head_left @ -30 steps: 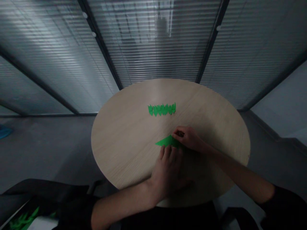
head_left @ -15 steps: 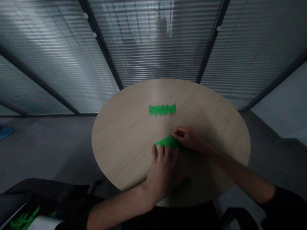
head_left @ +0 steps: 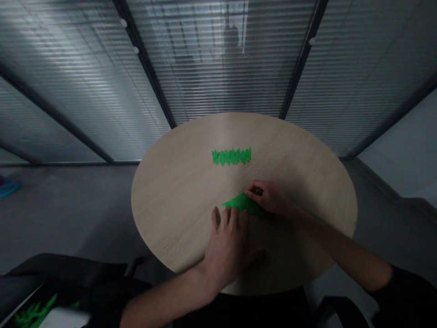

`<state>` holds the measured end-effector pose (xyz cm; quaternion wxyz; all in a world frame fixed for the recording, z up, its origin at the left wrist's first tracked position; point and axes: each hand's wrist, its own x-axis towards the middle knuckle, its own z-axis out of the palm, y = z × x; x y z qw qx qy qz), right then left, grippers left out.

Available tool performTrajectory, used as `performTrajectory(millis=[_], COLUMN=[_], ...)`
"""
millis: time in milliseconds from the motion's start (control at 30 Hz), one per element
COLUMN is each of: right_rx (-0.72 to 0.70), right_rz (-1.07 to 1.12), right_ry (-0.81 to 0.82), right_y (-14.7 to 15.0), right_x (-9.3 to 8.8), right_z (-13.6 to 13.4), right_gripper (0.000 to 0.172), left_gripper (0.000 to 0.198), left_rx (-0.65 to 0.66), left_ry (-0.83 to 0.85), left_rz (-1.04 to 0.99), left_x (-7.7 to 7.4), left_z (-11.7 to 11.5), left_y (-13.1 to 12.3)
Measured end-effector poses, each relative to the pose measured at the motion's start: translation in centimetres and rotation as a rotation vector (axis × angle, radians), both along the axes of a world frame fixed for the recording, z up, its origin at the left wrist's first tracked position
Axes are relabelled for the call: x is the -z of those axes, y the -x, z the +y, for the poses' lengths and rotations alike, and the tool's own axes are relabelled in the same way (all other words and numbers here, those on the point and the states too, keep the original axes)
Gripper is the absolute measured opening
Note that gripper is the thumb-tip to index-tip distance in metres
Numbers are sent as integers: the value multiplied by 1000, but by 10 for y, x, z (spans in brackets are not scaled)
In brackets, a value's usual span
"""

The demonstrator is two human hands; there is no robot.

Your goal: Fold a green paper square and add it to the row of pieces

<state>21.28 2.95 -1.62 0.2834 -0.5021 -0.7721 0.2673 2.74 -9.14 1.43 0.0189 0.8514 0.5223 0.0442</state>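
A green sheet of paper (head_left: 241, 202), folded into a triangle, lies on the round wooden table (head_left: 170, 191). My left hand (head_left: 227, 246) rests at its near edge, fingers stretched out and spread, with the fingertips on the paper's lower left part. My right hand (head_left: 268, 196) pinches the paper's top corner between thumb and fingers, and covers part of its right side. Farther back on the table, a row of several small folded green paper pieces (head_left: 232, 156) stands side by side.
Glass panels with blinds (head_left: 225, 82) rise behind the table. At the lower left, a dark chair (head_left: 68, 264) stands beside a container holding green pieces (head_left: 36, 312) and a white object (head_left: 64, 319). A blue item (head_left: 8, 187) lies on the floor at far left.
My left hand has slid a little to the left along the paper's near edge, uncovering more of the paper's middle. My right hand keeps its pinch in the same place.
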Motion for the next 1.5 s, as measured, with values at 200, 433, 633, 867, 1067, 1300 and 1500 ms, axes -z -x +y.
performTrajectory(millis=[200,433,633,867,1067,1300,1500], right_rx=[-2,2,6,2,0,-1,-2], right_rz=[-11,11,-3,3,4,25,31], right_ry=[-13,-11,-17,-23,-18,-8,-3], right_y=[0,0,1,1,1,0,0], right_x=[1,1,1,0,-1,2,2], right_z=[0,0,0,-1,-1,1,0], right_gripper=[17,16,17,18,18,18,18], left_gripper=[85,82,82,76,77,74,80], left_rx=[7,-6,-11,-18,-7,-20,-24], left_ry=[-27,-6,-2,24,-39,-38,-24], left_rz=[-15,-32,-54,-71,-57,8,2], left_x=[0,-2,-4,-5,6,5,0], left_z=[1,4,4,3,0,2,0], left_y=[5,7,8,10,12,11,11])
